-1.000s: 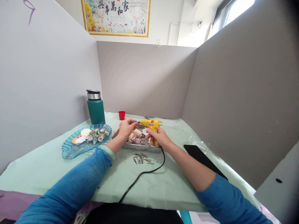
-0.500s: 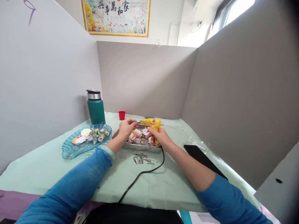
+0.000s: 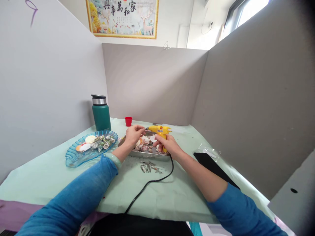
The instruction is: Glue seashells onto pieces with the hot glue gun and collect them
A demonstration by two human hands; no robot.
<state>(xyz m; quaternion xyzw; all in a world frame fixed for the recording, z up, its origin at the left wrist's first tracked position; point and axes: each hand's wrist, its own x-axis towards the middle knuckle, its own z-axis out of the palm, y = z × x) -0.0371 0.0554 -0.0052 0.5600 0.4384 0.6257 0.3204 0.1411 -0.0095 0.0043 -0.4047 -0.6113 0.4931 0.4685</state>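
Craft workstation, grey partitions (image 3: 155,82), yellow glue gun (image 3: 157,130)

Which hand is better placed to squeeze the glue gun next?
Probably the right hand: it grips the yellow glue gun by the handle. The left hand pinches near the nozzle; any item there is unclear.

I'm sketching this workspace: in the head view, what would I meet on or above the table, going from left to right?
Blue shell-shaped dish → red cup → yellow glue gun → black strip.
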